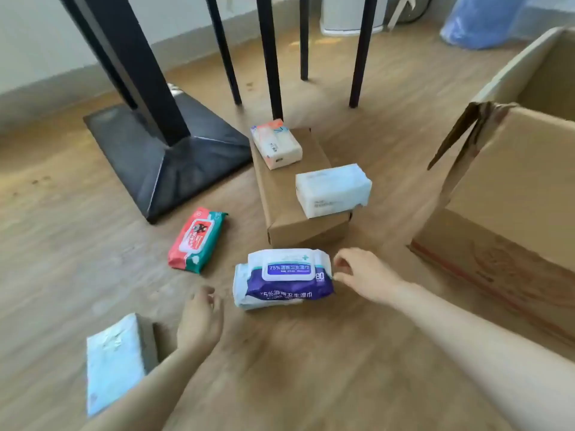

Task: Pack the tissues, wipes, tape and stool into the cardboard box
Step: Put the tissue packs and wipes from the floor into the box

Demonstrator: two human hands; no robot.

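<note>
A purple-and-white pack of wipes [284,281] lies on the wooden floor in front of me. My right hand [364,275] touches its right end, fingers apart. My left hand [200,318] hovers open just left of the pack, not touching it. A red-and-green wipes pack [196,239] lies further left. Two tissue packs, one orange-and-white [275,143] and one white [333,189], rest on a small brown carton [295,219]. A pale blue tissue pack [115,359] lies at the lower left. The big open cardboard box [513,194] stands at the right.
A black table pedestal with a flat base [161,157] stands at the back left. Black chair or stool legs [270,57] rise behind the small carton. A blue bag [485,20] and a white appliance [345,14] stand by the far wall.
</note>
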